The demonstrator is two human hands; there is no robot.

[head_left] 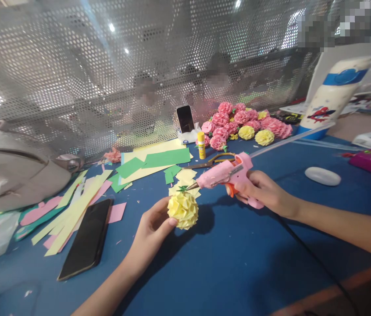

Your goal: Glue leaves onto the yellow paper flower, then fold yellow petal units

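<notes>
My left hand (152, 224) grips a yellow paper flower ball (183, 211) between thumb and fingers, above the blue tabletop. A small green paper piece (183, 188) sits on top of the ball. In my right hand (264, 191) is a pink hot glue gun (226, 173) with an orange trigger and a clear glue stick (290, 139) out of its back. Its metal nozzle (192, 186) points left and is at the green piece; whether it touches I cannot tell. Behind the ball lie pale yellow paper pieces (186, 175) and a pair of scissors (207, 164).
Pink paper flowers (221, 119), a yellow glue stick tube (201, 145) and green paper (169, 158) lie farther back. A black phone (87, 239) and paper strips (76, 210) are left, by a bag (17, 162). Right are a bottle (333, 98), a white mouse-shaped object (322, 176) and a cord (313, 254).
</notes>
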